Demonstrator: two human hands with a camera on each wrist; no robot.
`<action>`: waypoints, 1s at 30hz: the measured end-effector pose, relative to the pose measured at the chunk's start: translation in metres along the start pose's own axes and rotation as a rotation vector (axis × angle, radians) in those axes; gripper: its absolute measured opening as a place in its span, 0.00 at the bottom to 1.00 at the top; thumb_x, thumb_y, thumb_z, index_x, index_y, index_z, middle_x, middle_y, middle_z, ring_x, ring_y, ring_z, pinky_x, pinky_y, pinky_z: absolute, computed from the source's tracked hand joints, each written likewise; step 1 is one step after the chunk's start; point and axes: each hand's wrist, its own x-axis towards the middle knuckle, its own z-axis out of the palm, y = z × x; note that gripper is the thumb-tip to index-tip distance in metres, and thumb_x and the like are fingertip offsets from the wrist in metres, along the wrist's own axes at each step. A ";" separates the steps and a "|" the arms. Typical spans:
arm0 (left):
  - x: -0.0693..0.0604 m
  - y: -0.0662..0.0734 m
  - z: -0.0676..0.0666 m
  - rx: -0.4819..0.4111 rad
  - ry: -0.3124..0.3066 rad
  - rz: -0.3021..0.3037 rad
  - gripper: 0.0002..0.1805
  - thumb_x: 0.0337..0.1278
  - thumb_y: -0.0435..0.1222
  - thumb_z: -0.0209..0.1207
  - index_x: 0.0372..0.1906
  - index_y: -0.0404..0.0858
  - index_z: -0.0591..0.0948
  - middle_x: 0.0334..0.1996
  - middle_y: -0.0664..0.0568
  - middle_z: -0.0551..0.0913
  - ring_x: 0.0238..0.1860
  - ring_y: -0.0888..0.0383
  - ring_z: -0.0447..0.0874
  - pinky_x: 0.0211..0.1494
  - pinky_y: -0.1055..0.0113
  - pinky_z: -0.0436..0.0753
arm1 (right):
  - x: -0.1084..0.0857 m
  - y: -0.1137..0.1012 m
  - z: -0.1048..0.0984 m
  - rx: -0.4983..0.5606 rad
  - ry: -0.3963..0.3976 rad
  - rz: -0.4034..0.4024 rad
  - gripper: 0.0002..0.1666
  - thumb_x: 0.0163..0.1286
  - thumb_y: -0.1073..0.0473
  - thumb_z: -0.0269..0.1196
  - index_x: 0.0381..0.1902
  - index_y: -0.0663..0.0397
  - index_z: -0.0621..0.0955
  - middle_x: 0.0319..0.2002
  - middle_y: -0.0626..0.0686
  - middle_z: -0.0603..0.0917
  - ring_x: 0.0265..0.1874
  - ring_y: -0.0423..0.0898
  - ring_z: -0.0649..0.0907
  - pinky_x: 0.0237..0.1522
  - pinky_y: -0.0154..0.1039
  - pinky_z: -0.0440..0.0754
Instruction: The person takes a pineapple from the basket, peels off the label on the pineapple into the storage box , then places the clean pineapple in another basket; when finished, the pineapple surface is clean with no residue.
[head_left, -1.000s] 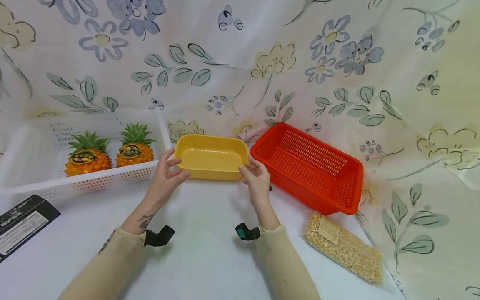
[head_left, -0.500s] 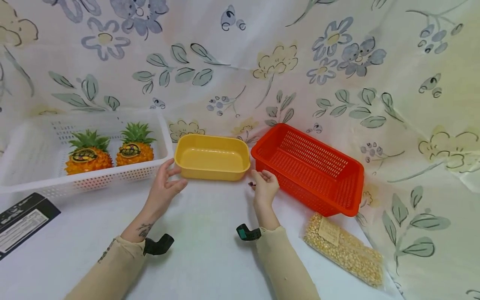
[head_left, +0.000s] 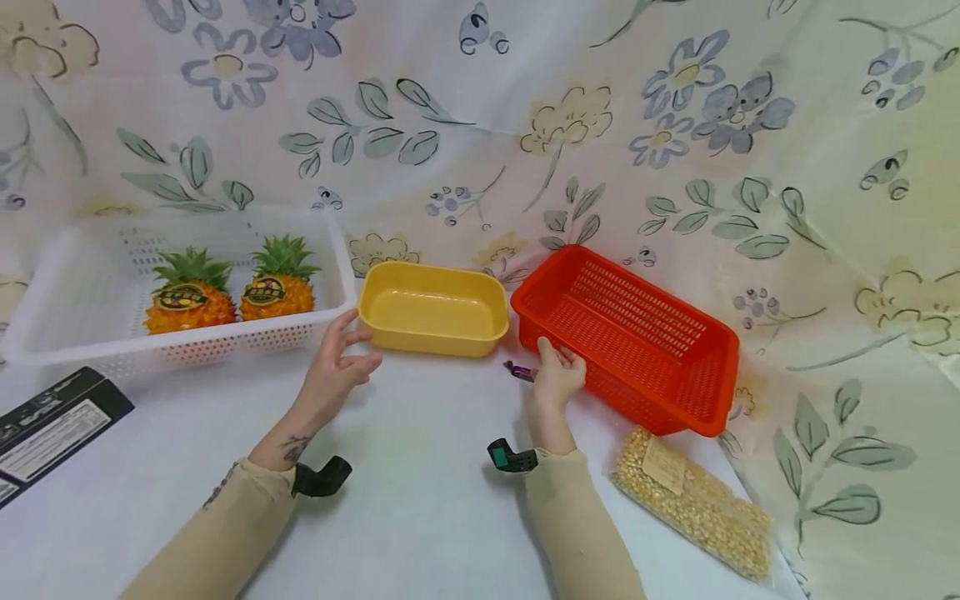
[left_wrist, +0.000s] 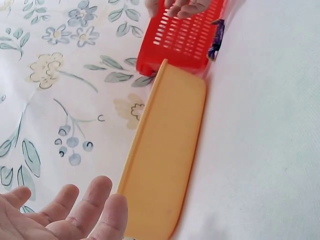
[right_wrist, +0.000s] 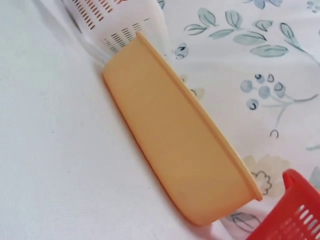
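Observation:
My left hand [head_left: 333, 375] is beside the near left corner of a yellow plastic tub [head_left: 438, 340], its fingers spread and nothing held. In the left wrist view the fingertips [left_wrist: 95, 200] overlap the tub's end; contact is unclear. My right hand [head_left: 555, 383] is at the near left side of a red perforated basket [head_left: 630, 321], fingers loosely bent. Whether it touches the basket cannot be told. Just left of that hand a small dark purple, shiny, wrapper-like thing [head_left: 519, 372] lies on the table, partly hidden by it. The right wrist view leaves the hand out.
Two small pineapples [head_left: 191, 308] sit in a white perforated basket [head_left: 82, 333] at the left. A black box [head_left: 56, 429] lies in front of it. A bag of corn kernels [head_left: 690, 504] rests at the right edge. Floral cloth hangs behind.
My right hand has moved right, from the tub's right end to the red basket's front, exposing the purple thing. My left hand stays near the tub. The head view has shifted slightly.

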 end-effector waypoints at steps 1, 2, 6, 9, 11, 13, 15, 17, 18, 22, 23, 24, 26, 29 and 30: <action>0.000 0.001 -0.001 -0.005 0.000 0.006 0.42 0.59 0.43 0.55 0.72 0.47 0.44 0.65 0.39 0.62 0.40 0.61 0.78 0.45 0.67 0.77 | 0.001 -0.001 -0.001 0.022 0.010 0.010 0.21 0.56 0.62 0.67 0.44 0.61 0.71 0.25 0.48 0.73 0.17 0.41 0.70 0.18 0.32 0.74; 0.001 0.002 -0.002 -0.008 0.002 0.015 0.42 0.59 0.42 0.55 0.72 0.47 0.44 0.64 0.38 0.62 0.39 0.64 0.77 0.45 0.67 0.77 | 0.002 -0.002 -0.001 0.039 0.022 0.023 0.19 0.57 0.61 0.67 0.42 0.58 0.71 0.24 0.48 0.73 0.17 0.42 0.70 0.19 0.32 0.73; 0.003 0.007 -0.006 -0.005 0.010 0.043 0.41 0.59 0.42 0.54 0.72 0.46 0.45 0.64 0.38 0.62 0.39 0.63 0.77 0.45 0.66 0.77 | 0.007 -0.008 -0.005 0.110 0.074 0.056 0.13 0.59 0.58 0.66 0.33 0.52 0.70 0.20 0.48 0.72 0.18 0.45 0.69 0.20 0.33 0.70; 0.005 0.013 -0.010 -0.005 0.022 0.064 0.41 0.59 0.41 0.54 0.72 0.45 0.45 0.63 0.38 0.63 0.39 0.65 0.77 0.45 0.68 0.77 | 0.008 -0.013 -0.007 0.127 0.114 0.081 0.12 0.61 0.56 0.64 0.30 0.51 0.70 0.21 0.49 0.73 0.18 0.42 0.71 0.19 0.31 0.70; 0.006 0.019 -0.014 -0.017 0.039 0.089 0.40 0.59 0.39 0.53 0.72 0.44 0.46 0.62 0.37 0.63 0.37 0.67 0.77 0.43 0.71 0.78 | 0.009 -0.016 -0.008 0.125 0.130 0.093 0.12 0.62 0.55 0.63 0.30 0.51 0.70 0.21 0.49 0.74 0.17 0.41 0.71 0.18 0.30 0.70; 0.009 0.025 -0.019 -0.037 0.065 0.125 0.40 0.58 0.36 0.53 0.71 0.42 0.47 0.62 0.35 0.63 0.36 0.69 0.77 0.41 0.74 0.77 | 0.009 -0.017 -0.008 0.129 0.131 0.102 0.11 0.63 0.56 0.62 0.29 0.51 0.70 0.21 0.50 0.74 0.15 0.40 0.71 0.17 0.30 0.70; 0.012 0.033 -0.025 -0.017 0.107 0.160 0.39 0.57 0.36 0.54 0.71 0.42 0.48 0.61 0.35 0.63 0.35 0.70 0.77 0.39 0.76 0.77 | 0.010 -0.018 -0.008 0.132 0.127 0.102 0.11 0.63 0.57 0.62 0.29 0.51 0.70 0.19 0.50 0.74 0.13 0.39 0.70 0.16 0.29 0.70; 0.016 0.042 -0.032 0.034 0.159 0.189 0.39 0.57 0.38 0.54 0.71 0.43 0.49 0.61 0.36 0.65 0.36 0.68 0.77 0.39 0.76 0.77 | 0.010 -0.018 -0.008 0.131 0.124 0.100 0.10 0.63 0.57 0.62 0.29 0.51 0.71 0.19 0.50 0.74 0.13 0.39 0.71 0.16 0.29 0.71; 0.018 0.048 -0.036 0.059 0.186 0.195 0.39 0.58 0.40 0.55 0.71 0.44 0.49 0.61 0.37 0.65 0.37 0.67 0.77 0.40 0.75 0.77 | 0.011 -0.018 -0.007 0.130 0.123 0.102 0.10 0.63 0.57 0.62 0.29 0.51 0.71 0.20 0.50 0.74 0.13 0.39 0.71 0.16 0.28 0.71; 0.028 0.072 -0.051 0.134 0.278 0.169 0.40 0.59 0.49 0.54 0.72 0.49 0.48 0.63 0.40 0.64 0.48 0.55 0.73 0.50 0.63 0.75 | 0.012 -0.016 -0.007 0.113 0.117 0.118 0.08 0.64 0.56 0.61 0.33 0.50 0.72 0.26 0.52 0.75 0.16 0.40 0.72 0.19 0.28 0.72; 0.031 0.077 -0.055 0.135 0.295 0.154 0.41 0.58 0.51 0.54 0.72 0.49 0.48 0.63 0.41 0.62 0.51 0.53 0.71 0.52 0.59 0.74 | 0.012 -0.015 -0.007 0.107 0.115 0.122 0.08 0.64 0.55 0.61 0.33 0.50 0.72 0.28 0.53 0.75 0.17 0.40 0.72 0.19 0.28 0.72; 0.035 0.082 -0.059 0.133 0.315 0.141 0.41 0.58 0.52 0.53 0.72 0.50 0.48 0.64 0.41 0.61 0.53 0.51 0.69 0.54 0.56 0.72 | 0.012 -0.015 -0.007 0.103 0.112 0.123 0.08 0.64 0.55 0.61 0.34 0.50 0.72 0.29 0.54 0.75 0.17 0.40 0.72 0.19 0.29 0.72; 0.043 0.091 -0.066 0.131 0.353 0.108 0.42 0.56 0.56 0.53 0.72 0.51 0.48 0.64 0.40 0.59 0.54 0.49 0.66 0.54 0.55 0.71 | 0.011 -0.014 -0.006 0.098 0.108 0.119 0.09 0.64 0.55 0.61 0.34 0.50 0.72 0.29 0.55 0.75 0.17 0.41 0.72 0.19 0.29 0.72; 0.056 0.099 -0.077 0.147 0.409 0.049 0.44 0.54 0.60 0.52 0.72 0.50 0.48 0.63 0.39 0.59 0.49 0.54 0.67 0.50 0.60 0.71 | 0.010 -0.012 -0.005 0.097 0.106 0.115 0.09 0.63 0.55 0.62 0.34 0.50 0.72 0.28 0.55 0.75 0.15 0.40 0.72 0.18 0.29 0.72; 0.060 0.099 -0.081 0.150 0.424 0.031 0.45 0.54 0.60 0.52 0.72 0.49 0.48 0.63 0.39 0.60 0.47 0.55 0.67 0.47 0.61 0.70 | 0.009 -0.012 -0.004 0.095 0.103 0.114 0.09 0.63 0.55 0.62 0.33 0.50 0.72 0.28 0.55 0.75 0.14 0.39 0.71 0.18 0.29 0.72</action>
